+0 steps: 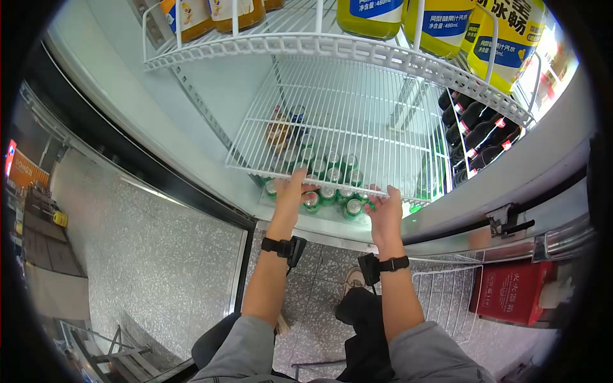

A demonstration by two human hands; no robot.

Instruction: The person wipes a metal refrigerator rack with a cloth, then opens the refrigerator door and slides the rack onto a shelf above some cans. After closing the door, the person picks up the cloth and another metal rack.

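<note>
A white wire fridge shelf [377,142] stretches out before me inside the cooler. My left hand [294,193] grips its front rail toward the left, thumb over the wire and fingers underneath. Farther right on that rail, my right hand [385,209] holds on with the thumb on top and fingers curled below. Green drink cans [354,207] stand upright in several rows beneath the shelf, seen partly through its wires. Behind them, a few packs with brown and dark wrapping [278,131] show less clearly. No goods lie on the gripped shelf.
An upper wire shelf [306,45] carries yellow bottles [440,29] and orange bottles [237,13]. Dark bottles [485,134] lie stacked at the right. The open glass door [159,236] stands at left. A red box [511,292] and loose wire rack [440,297] are on the right.
</note>
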